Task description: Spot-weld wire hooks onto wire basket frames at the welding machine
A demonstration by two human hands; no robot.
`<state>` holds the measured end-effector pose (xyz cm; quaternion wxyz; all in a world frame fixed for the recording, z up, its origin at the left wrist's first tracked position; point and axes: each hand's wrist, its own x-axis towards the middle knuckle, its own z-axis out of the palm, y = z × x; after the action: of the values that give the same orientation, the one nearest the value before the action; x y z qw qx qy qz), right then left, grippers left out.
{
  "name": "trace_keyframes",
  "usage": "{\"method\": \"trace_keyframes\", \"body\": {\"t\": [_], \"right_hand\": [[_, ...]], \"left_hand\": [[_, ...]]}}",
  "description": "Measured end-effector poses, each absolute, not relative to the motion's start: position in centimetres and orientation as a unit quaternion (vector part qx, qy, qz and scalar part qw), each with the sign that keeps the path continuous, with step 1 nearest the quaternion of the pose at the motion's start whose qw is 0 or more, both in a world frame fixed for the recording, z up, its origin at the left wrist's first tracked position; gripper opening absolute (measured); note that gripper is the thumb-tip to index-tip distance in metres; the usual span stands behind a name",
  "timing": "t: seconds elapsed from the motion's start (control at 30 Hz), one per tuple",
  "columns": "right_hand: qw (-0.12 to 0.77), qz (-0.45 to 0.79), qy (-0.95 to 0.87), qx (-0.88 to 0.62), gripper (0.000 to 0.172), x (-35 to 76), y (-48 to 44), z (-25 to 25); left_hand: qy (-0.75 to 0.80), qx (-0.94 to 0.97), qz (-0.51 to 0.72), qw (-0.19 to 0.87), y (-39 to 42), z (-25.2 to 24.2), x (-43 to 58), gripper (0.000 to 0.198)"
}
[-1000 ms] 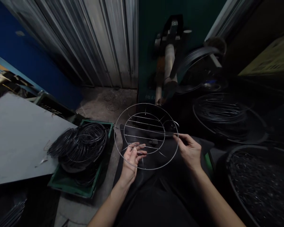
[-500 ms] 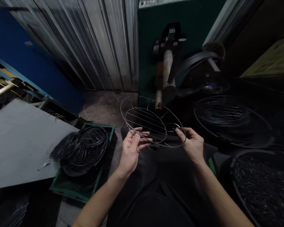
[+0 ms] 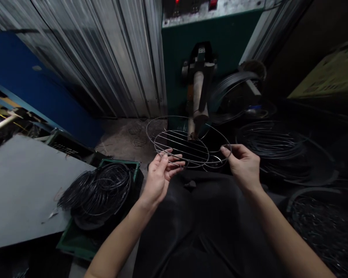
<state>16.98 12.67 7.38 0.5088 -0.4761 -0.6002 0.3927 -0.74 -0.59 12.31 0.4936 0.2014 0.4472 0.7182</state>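
I hold a round wire grille point(image 3: 182, 143) nearly flat above my lap, under the welding machine's vertical arm point(image 3: 197, 98). It has an outer ring, an inner ring and several thin cross wires. My left hand point(image 3: 161, 175) pinches its near left edge with thumb and fingers. My right hand point(image 3: 243, 165) pinches the right rim, next to a small wire ring point(image 3: 213, 161) on the grille.
A green machine point(image 3: 217, 46) stands ahead against corrugated metal sheeting. A green crate point(image 3: 104, 204) with black wire rings sits at my left beside a grey table point(image 3: 20, 185). Coils of black rings point(image 3: 271, 141) and a dark tub point(image 3: 321, 216) lie at my right.
The grille has tilted from facing me to nearly flat and moved up and forward toward the machine's arm. Both hands went with it, keeping their grip.
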Motion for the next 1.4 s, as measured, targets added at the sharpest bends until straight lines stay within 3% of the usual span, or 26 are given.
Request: {"method": "trace_keyframes", "body": {"t": [0.57,0.93,1.4], "right_hand": [[0.478,0.344,-0.664,-0.461,0.027,16.5,13.9,6.6],[0.486,0.341,-0.667,-0.45,0.03,15.6,13.5,4.6],[0.509,0.301,-0.666,-0.455,0.028,16.1,13.2,5.5]], "left_hand": [[0.508,0.215,0.719,0.423,0.7,6.7,-1.6,0.025],[0.479,0.173,0.733,0.45,0.6,4.9,-1.5,0.031],[0.421,0.177,0.745,0.486,2.6,4.9,-1.1,0.033]]}}
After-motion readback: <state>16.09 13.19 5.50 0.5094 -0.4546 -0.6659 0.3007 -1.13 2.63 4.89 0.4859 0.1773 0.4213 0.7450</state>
